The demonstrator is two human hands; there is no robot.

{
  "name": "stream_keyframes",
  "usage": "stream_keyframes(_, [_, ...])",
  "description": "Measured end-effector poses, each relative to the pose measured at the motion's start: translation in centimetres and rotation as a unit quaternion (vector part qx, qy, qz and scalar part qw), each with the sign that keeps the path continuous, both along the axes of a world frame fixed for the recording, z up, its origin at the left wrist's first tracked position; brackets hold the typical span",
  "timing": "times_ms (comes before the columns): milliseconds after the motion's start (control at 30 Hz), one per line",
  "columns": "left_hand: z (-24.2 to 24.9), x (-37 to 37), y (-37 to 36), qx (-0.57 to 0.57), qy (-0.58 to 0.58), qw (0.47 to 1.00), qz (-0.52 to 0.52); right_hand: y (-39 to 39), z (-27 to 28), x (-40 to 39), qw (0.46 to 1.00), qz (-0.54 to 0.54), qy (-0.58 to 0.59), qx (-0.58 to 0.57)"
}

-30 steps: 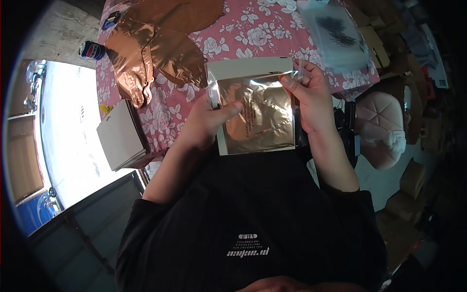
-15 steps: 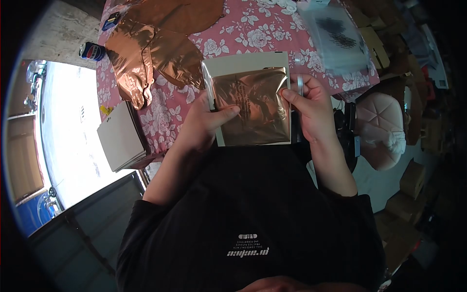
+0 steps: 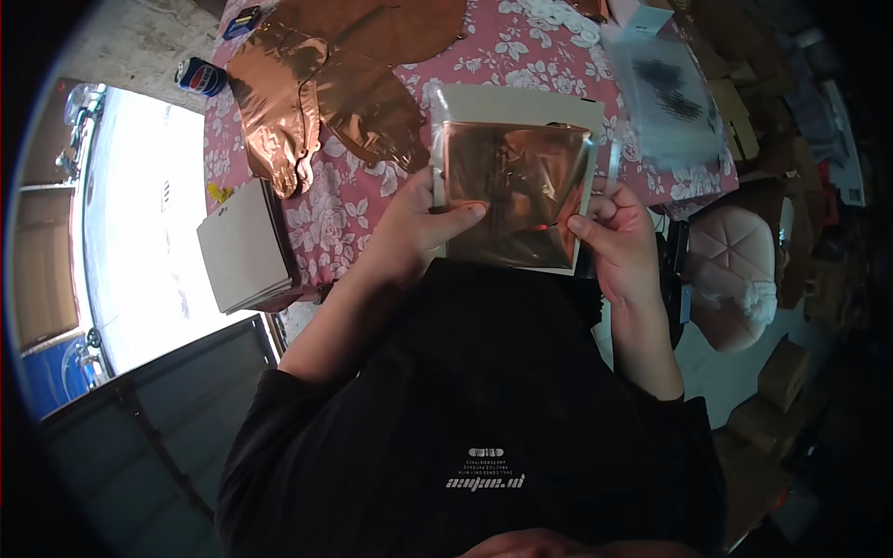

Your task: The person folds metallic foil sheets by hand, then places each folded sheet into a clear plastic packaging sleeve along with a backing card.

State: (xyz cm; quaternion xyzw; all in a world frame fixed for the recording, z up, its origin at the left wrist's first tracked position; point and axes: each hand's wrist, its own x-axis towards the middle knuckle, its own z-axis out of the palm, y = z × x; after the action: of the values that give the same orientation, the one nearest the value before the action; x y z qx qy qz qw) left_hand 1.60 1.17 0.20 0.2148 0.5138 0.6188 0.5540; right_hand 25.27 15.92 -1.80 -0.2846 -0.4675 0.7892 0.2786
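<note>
A clear plastic bag holding a white card [image 3: 521, 100] and a folded copper-coloured foil sheet [image 3: 521, 186] is held in front of my chest. My left hand [image 3: 414, 228] grips its left edge, thumb laid across the foil and fingers hidden behind. On the right edge, my right hand [image 3: 619, 237] pinches the bag near its lower corner, thumb on the front. Beyond my left hand, a flat copper foil balloon [image 3: 358, 116] lies spread on the flowered tablecloth [image 3: 326, 219].
A stack of white cards [image 3: 244, 251] stands at the table's left edge, near a blue can [image 3: 200, 77]. Clear plastic bags [image 3: 665, 93] and a white box [image 3: 642, 14] lie at the back right. A pink cushioned stool [image 3: 730, 242] stands right of the table.
The view has shifted, so the table sits further right. The bagged foil has tilted slightly, and my right thumb has moved down along its right edge. Both hands still hold it.
</note>
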Motion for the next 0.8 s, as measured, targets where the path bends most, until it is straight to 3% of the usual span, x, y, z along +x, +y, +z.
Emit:
stream_keyframes(133, [0.1,-0.3,-0.4,-0.008,-0.027,0.999,-0.031,-0.2,1.2,0.2,1.000,0.010,-0.018,-0.007])
stream_keyframes(233, [0.0,-0.7,-0.5,-0.061,0.068,0.995,-0.050,0.2,1.6,0.2,0.995,0.075,-0.060,-0.024])
stream_keyframes(333, [-0.7,-0.2,-0.2,-0.024,0.032,0.999,0.008,-0.2,1.1,0.1,0.995,0.049,-0.082,-0.020])
stream_keyframes(400, [-1.2,-0.4,-0.1,-0.018,-0.081,0.994,0.077,-0.3,1.0,0.0,0.995,0.047,-0.084,-0.011])
stream_keyframes(533, [-0.2,-0.7,0.0,-0.039,-0.125,0.989,0.071,-0.4,1.2,-0.1,0.996,0.043,-0.082,0.003])
stream_keyframes(700, [-2.1,-3.0,0.5,-0.075,0.004,0.996,0.046,0.2,1.8,0.2,0.996,0.048,-0.081,-0.004])
stream_keyframes(800, [-2.4,-3.5,1.1,-0.039,0.056,0.997,0.031,0.8,0.8,0.3,0.997,0.064,-0.051,-0.006])
